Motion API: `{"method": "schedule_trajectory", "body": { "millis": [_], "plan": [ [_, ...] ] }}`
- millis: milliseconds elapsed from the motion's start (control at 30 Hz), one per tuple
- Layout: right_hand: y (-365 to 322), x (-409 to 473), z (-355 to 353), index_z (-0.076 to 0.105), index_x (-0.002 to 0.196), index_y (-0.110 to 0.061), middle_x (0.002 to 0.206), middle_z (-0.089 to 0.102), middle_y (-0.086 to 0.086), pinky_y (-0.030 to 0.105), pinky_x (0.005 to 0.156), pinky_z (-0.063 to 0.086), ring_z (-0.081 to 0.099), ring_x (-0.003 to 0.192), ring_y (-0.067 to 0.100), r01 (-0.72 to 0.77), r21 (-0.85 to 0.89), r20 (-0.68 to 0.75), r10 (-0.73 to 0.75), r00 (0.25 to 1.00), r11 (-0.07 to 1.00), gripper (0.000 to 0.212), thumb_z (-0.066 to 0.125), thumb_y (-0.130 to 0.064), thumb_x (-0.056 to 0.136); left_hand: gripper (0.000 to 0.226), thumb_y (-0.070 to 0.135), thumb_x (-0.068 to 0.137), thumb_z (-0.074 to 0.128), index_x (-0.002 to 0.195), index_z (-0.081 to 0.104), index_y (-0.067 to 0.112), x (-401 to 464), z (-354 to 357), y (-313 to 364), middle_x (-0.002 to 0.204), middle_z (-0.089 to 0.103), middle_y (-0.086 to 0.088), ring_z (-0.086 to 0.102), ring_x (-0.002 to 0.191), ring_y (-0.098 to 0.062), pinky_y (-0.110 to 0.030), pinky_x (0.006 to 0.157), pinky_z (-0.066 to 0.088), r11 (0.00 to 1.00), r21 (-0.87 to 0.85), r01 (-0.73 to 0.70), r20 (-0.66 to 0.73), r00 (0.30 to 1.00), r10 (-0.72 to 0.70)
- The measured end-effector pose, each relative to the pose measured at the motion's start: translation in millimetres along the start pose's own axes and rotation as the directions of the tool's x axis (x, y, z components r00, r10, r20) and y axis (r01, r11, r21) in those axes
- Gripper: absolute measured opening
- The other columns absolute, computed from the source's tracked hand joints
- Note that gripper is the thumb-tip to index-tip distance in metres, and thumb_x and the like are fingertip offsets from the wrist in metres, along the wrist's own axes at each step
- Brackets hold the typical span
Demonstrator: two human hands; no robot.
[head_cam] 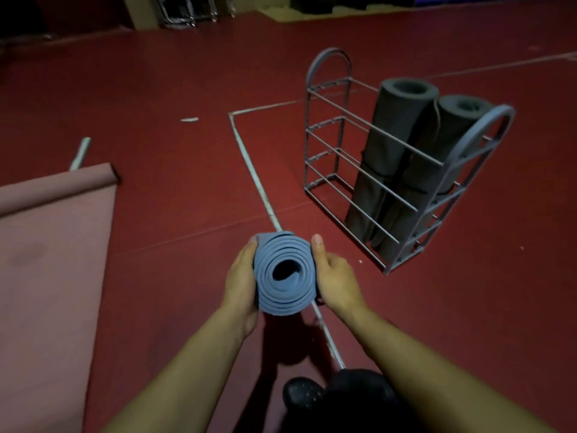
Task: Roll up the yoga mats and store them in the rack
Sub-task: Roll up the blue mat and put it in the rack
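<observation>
**Blue roll held end-on between both hands, rack to the right**

Far left: a pink mat (53,245) lies flat on the red floor (175,189), mostly unrolled; its far edge is curled into a small roll. Just behind that edge is a short pale strip, and further right a small white scrap on the floor.

Centre: the blue mat (284,273) is fully rolled and held upright above the floor, its spiral end facing the camera, w/ a dark hollow in the middle. The left hand (242,282) is pressed on the left side of the roll, fingers curled round it; only the fingertips near the top edge show, the rest go behind the roll. The right hand (335,279) grasps the right side in the same way, thumb lying straight up along the roll, tip at the top edge; other fingers are hidden behind. So the roll sits between the two palms. A white floor line (249,164) runs under the roll, approx. from the rack area down to a dark shoe (303,393) at the bottom.

Right: a grey wire rack (340,151) stands on the floor, well apart from the hands. Two dark grey rolled mats (393,132) stand in it side by side, touching, at its right end; left part of the rack has only bars.
</observation>
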State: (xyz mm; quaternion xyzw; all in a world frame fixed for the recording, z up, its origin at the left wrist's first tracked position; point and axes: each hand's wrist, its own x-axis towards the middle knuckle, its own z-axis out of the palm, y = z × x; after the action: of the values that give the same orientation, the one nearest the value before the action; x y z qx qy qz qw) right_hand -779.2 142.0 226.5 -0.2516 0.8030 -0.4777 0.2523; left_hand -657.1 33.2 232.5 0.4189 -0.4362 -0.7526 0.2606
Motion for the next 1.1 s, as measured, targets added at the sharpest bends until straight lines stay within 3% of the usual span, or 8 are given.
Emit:
{"method": "schedule_trajectory", "body": {
  "millis": [100,167,333,667,767,833,967,1100],
  "plan": [
    [-55.0,-14.2,5.1,0.048,0.061,-0.010,0.061,0.061,0.007,0.041,0.059,0.046,0.059,0.059,0.026,0.105,-0.157,0.024,-0.103,0.994,0.982,0.088,0.029,-0.092,0.084,0.048,0.055,0.104,0.048,0.118,0.076,0.018,-21.4,-18.5,40.2,0.111,0.078,-0.005,0.074,0.106,-0.024,-0.047,0.102,0.054,0.990,0.073,-0.120,-0.059,0.990,0.124],
    [-87.9,-21.6,9.2,0.056,0.063,-0.011,0.070,0.068,0.010,0.039,0.063,0.050,0.065,0.069,0.029,0.120,-0.259,0.025,-0.118,0.993,0.958,0.090,0.028,-0.093,0.083,0.049,0.063,0.095,0.058,0.119,0.076,0.023,-38.4,-31.3,62.6,0.114,0.078,0.002,0.073,0.109,-0.019,-0.044,0.103,0.053,0.971,0.119,-0.207,-0.056,0.975,0.215],
    [-146.2,-45.9,27.9,0.071,0.101,-0.002,0.106,0.070,0.024,0.040,0.081,0.048,0.066,0.102,0.040,0.158,-0.503,0.089,-0.131,0.987,0.849,0.098,0.023,-0.087,0.090,0.033,0.039,0.090,0.077,0.117,0.076,0.021,-77.6,-66.0,102.7,0.112,0.078,0.003,0.074,0.107,-0.015,-0.044,0.102,0.055,0.941,0.181,-0.287,-0.029,0.954,0.297],
    [-164.8,-67.7,56.0,0.061,0.064,-0.012,0.075,0.070,0.013,0.039,0.071,0.055,0.068,0.076,0.033,0.252,-0.616,0.244,-0.123,0.962,0.747,0.091,0.029,-0.095,0.080,0.019,0.032,0.097,0.070,0.110,0.078,0.021,-106.3,-122.1,112.4,0.099,0.080,0.007,0.075,0.094,-0.008,-0.035,0.093,0.058,0.912,0.318,-0.261,-0.055,0.955,0.292],
    [-175.7,-54.4,54.6,0.061,0.073,-0.016,0.085,0.070,0.012,0.040,0.074,0.053,0.067,0.086,0.036,0.357,-0.584,0.222,-0.279,0.934,0.729,0.065,0.042,-0.073,0.096,0.020,0.036,0.097,0.069,0.110,0.078,0.022,-107.0,-130.8,115.8,0.097,0.080,0.010,0.074,0.091,-0.003,-0.024,0.083,0.055,0.878,0.377,-0.296,-0.019,0.945,0.327],
    [-182.5,-44.7,53.3,0.065,0.101,-0.026,0.094,0.073,0.002,0.041,0.080,0.054,0.068,0.089,0.028,0.457,-0.480,0.262,-0.375,0.889,0.749,0.022,0.047,-0.038,0.106,0.021,0.037,0.098,0.067,0.111,0.077,0.022,-106.3,-131.9,117.3,0.100,0.079,0.009,0.073,0.092,-0.001,-0.021,0.081,0.052,0.838,0.439,-0.326,0.005,0.933,0.360],
    [-194.6,-39.3,55.6,0.047,0.134,-0.034,0.095,0.072,-0.014,0.039,0.086,0.052,0.067,0.093,0.019,0.581,-0.406,0.369,-0.455,0.810,0.706,0.028,0.042,-0.025,0.108,0.065,0.045,0.095,0.070,0.148,0.037,0.029,-99.8,-129.2,111.6,0.125,0.061,0.005,0.060,0.120,-0.015,-0.032,0.102,0.043,0.791,0.521,-0.320,0.013,0.930,0.367],
    [-199.3,-41.8,61.6,0.061,0.120,-0.030,0.100,0.072,-0.014,0.031,0.083,0.048,0.065,0.090,0.006,0.662,-0.319,0.414,-0.529,0.741,0.678,0.019,0.046,-0.028,0.109,0.095,0.048,0.089,0.075,0.158,0.009,0.045,-96.7,-127.6,105.5,0.157,0.023,0.000,0.022,0.146,-0.021,-0.044,0.122,0.021,0.733,0.612,-0.298,-0.081,0.898,0.433]
  ]
}}
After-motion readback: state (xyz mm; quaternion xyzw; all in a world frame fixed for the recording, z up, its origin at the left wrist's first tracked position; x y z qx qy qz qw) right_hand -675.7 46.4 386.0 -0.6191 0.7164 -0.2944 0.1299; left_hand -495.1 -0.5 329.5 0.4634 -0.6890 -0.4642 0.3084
